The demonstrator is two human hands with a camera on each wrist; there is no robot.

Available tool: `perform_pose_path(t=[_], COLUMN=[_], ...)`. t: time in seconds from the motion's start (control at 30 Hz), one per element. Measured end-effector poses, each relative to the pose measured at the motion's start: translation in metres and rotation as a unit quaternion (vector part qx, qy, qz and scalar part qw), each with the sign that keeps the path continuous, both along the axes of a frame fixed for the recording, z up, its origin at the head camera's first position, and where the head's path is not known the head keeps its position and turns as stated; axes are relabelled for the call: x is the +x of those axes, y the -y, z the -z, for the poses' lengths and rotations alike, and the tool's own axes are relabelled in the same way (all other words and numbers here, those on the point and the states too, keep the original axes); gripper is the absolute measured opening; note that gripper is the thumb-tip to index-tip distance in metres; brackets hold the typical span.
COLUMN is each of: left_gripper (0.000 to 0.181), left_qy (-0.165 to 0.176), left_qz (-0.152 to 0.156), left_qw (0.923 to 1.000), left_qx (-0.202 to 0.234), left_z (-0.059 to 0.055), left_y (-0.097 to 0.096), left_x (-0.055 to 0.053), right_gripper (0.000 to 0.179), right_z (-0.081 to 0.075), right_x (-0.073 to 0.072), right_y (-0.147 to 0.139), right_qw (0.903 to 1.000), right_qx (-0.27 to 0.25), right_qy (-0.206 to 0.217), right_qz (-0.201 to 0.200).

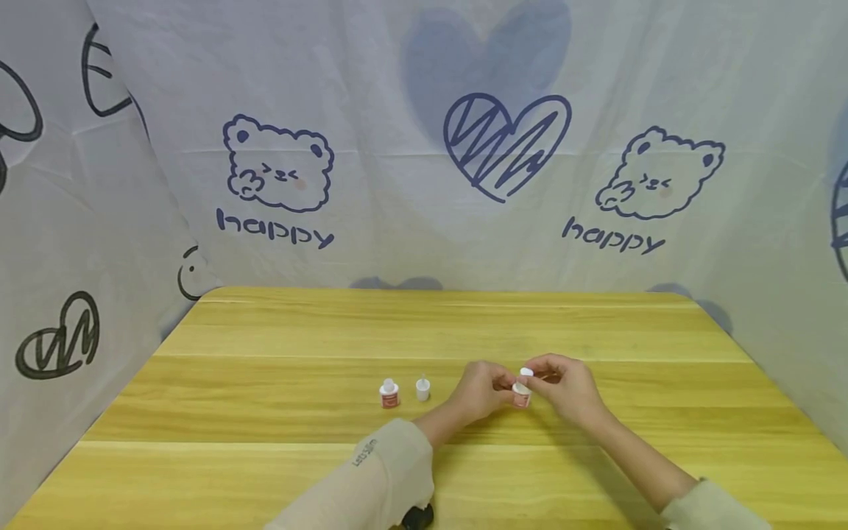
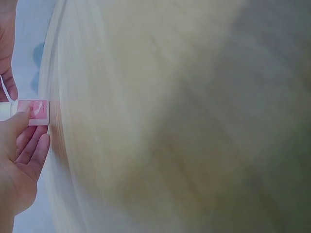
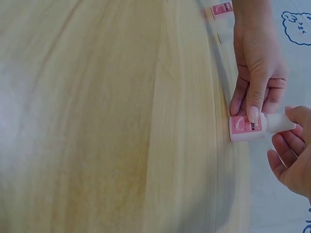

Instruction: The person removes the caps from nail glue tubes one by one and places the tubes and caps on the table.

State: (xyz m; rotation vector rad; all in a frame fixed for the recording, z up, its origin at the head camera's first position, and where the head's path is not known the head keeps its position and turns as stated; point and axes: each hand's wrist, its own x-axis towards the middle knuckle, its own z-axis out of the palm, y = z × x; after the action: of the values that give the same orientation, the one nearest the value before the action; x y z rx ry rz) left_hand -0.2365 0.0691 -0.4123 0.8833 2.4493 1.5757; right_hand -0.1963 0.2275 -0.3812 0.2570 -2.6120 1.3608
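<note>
Upright on the wooden table stands a small white bottle [image 1: 522, 398] with a pink label; in the right wrist view the same bottle [image 3: 245, 128] appears sideways. My left hand [image 1: 482, 389] grips its body, thumb across the label, as the left hand [image 2: 22, 170] also shows in the left wrist view. Between thumb and fingers, my right hand [image 1: 568, 384] pinches the white cap [image 3: 278, 123] at the bottle's top. Whether the cap is screwed down or loose, I cannot tell.
Left of my hands stands a second pink-labelled bottle [image 1: 389, 396] without its cap. Beside it a white cap [image 1: 422, 390] rests with a thin stem pointing up. The wooden table [image 1: 265, 412] ends at a printed cloth [image 1: 384, 184] behind and at the sides.
</note>
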Motion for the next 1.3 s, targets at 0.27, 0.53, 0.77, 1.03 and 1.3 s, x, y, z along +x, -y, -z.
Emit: perform_pose_path(t=[0.27,0.53,0.77,1.03,1.3], left_gripper=[0.015,0.016,0.017,0.017,0.018], left_qy=[0.026,0.036,0.040,0.042,0.040], left_qz=[-0.011,-0.017,-0.020,-0.018,-0.020], left_qw=[0.9996,0.9991,0.9987,0.9988,0.9988], left_qx=[-0.001,-0.015,-0.025,-0.020,-0.020], left_z=[0.001,-0.002,-0.002,-0.002,-0.002], left_y=[0.001,0.001,0.000,0.000,0.000], left_x=[-0.002,-0.004,-0.006,-0.005,-0.004], right_gripper=[0.015,0.020,0.023,0.025,0.028], right_z=[0.001,-0.004,-0.004,0.001,0.007], right_x=[-0.001,0.000,-0.001,-0.002,-0.003], right_y=[-0.002,-0.002,-0.003,-0.003,-0.002], right_qw=[0.9998,0.9995,0.9992,0.9990,0.9994], right_qx=[0.005,0.001,-0.005,-0.015,-0.031], right_qy=[0.009,0.007,0.014,0.003,0.006], right_qz=[-0.014,-0.030,-0.036,-0.042,-0.015])
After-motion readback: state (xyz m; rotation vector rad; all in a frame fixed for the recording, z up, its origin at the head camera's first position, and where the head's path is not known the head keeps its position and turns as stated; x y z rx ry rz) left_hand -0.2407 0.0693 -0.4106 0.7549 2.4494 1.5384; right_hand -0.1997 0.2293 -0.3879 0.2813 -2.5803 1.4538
